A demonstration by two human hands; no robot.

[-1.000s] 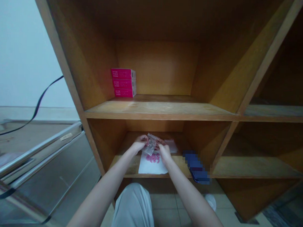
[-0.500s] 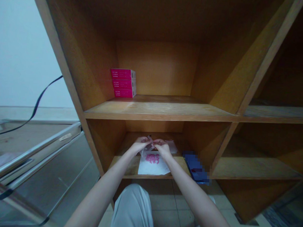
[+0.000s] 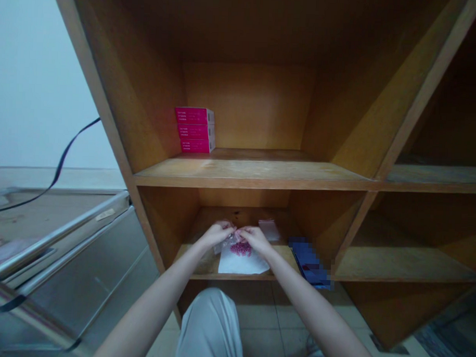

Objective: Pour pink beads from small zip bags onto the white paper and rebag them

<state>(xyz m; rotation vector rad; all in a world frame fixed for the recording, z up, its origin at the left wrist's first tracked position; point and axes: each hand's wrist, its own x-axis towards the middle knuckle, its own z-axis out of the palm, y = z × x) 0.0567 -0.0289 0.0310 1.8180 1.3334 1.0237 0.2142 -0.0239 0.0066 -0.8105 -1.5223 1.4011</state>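
Both my hands sit low on the lower wooden shelf (image 3: 235,261). My left hand (image 3: 217,234) and my right hand (image 3: 255,238) pinch a small clear plastic bag (image 3: 226,244) between them, just above a white paper sheet (image 3: 243,264). A heap of small pink beads or pills (image 3: 241,249) lies on that sheet, right under my fingers, and the bag's edge partly overlaps it. Behind my right hand rests a second clear plastic bag (image 3: 269,230), untouched.
Three pink boxes (image 3: 195,130) stand stacked on the upper shelf. A blurred dark blue object (image 3: 309,261) lies at the lower shelf's front edge, right of the paper. Left of the shelving stands a steel cabinet with metal rails (image 3: 64,240), with a black cable (image 3: 58,172) above it.
My hands have dropped lower, from above the paper's back edge to just over the pink heap. The clear bag has come down with them and now sits beside the heap.
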